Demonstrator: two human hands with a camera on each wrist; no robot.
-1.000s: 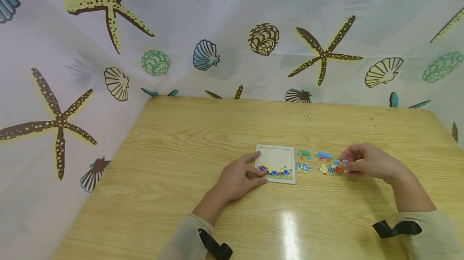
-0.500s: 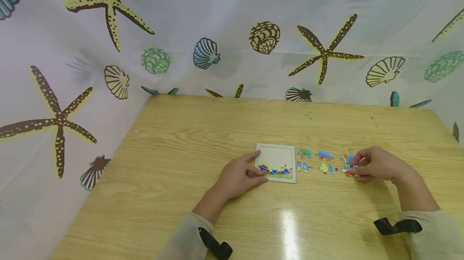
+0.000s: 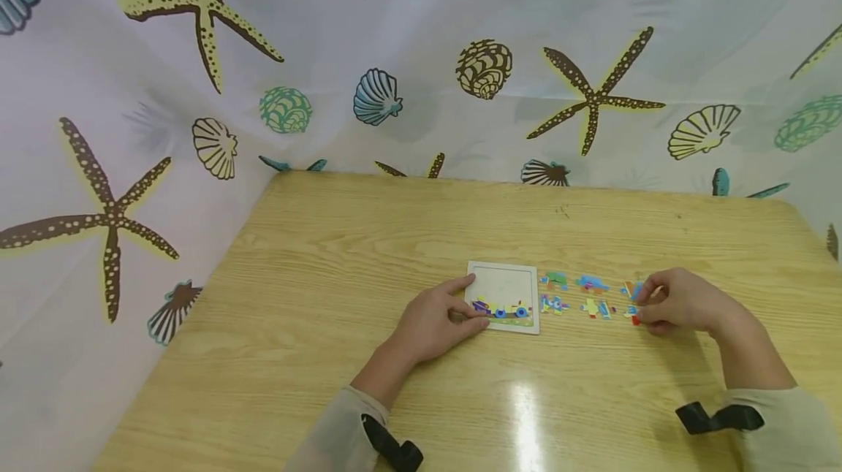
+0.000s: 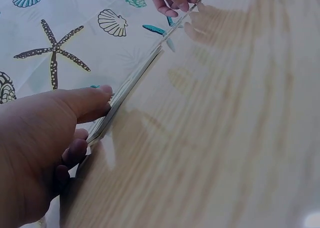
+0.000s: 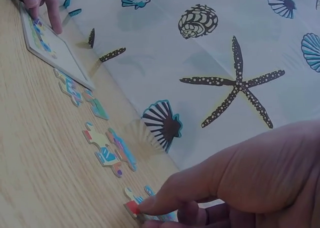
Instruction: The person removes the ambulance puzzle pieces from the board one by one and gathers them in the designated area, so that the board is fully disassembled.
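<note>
My left hand [image 3: 434, 320] rests on the left side of a square puzzle board [image 3: 505, 282], its fingers spread over the rim and the fitted pieces. A strip of fitted puzzle pieces [image 3: 501, 310] with blue wheels lines the board's lower part. My right hand [image 3: 691, 302] pinches a puzzle piece with a red corner [image 5: 132, 207] at the right end of the loose pieces. The thumb lies on that piece; my hand hides part of it. Beside it, a blue and orange piece [image 3: 631, 288] is partly covered by my fingers.
Between board and right hand lie several loose pieces: a green one [image 3: 556, 280], a blue-purple one [image 3: 592, 283], a multicoloured one [image 3: 553, 304] and a yellow one [image 3: 590, 307]. Behind the wooden table [image 3: 368, 238] hangs a shell-patterned curtain [image 3: 421, 33].
My right hand has moved slightly right with the red-cornered piece, away from the yellow piece, uncovering the blue and orange piece. My left hand has stayed on the board.
</note>
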